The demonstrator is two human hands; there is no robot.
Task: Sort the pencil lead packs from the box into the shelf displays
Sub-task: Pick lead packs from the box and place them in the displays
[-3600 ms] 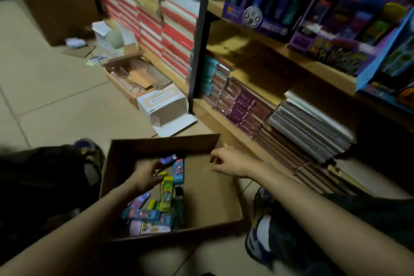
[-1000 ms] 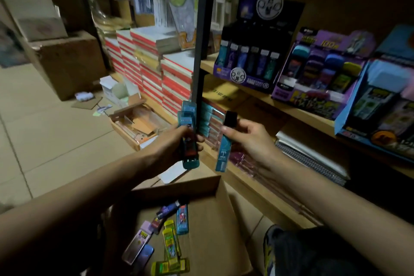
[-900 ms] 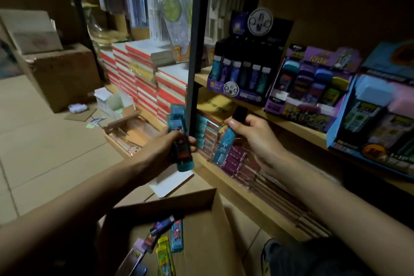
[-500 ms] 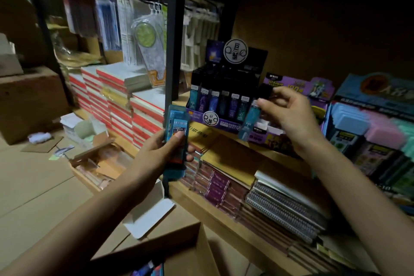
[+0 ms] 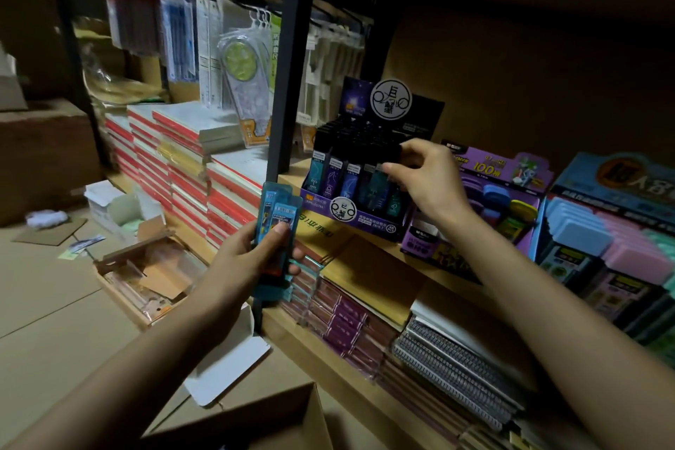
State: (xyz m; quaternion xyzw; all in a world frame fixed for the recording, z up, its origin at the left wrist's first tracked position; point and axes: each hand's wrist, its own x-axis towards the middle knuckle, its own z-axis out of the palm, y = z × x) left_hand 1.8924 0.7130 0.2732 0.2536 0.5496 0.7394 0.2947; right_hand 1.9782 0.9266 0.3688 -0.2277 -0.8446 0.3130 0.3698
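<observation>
Pencil lead packs are going onto the shelf one at a time, and what I see is a placing step near its end. The right hand point(image 5: 425, 177) holds a teal pack point(image 5: 378, 182) upright among the front row of the dark display tray point(image 5: 369, 225), which stands on the wooden shelf point(image 5: 290, 172). The grip is a pinch on the pack's dark cap, thumb below and fingertips point(image 5: 405, 149) curled over the top, so the pack hangs straight under the fingers with other capped packs on either side. I cannot tell whether its foot is seated in the slot, because the tray's front lip hides it. To my eye the next move calls for a short push straight down until the cap sits level with its neighbours. After that the pinch has to open without lifting the pack or tipping the ones beside it. The left hand point(image 5: 252, 261) hangs lower and to the left, in front of the black shelf post point(image 5: 288, 58). It grips a small fan of blue carded packs point(image 5: 277, 219), thumb pressed across their faces and fingers wrapped behind. They stand roughly upright, well apart from the tray. They look a different sort from the capped ones, so I'd judge they belong in another display, though I cannot say which. The purple display point(image 5: 482, 166) is just beside the tray. The cardboard box point(image 5: 263, 420) sits at the bottom edge of the view with its inside out of sight, so I cannot read how many packs remain.
</observation>
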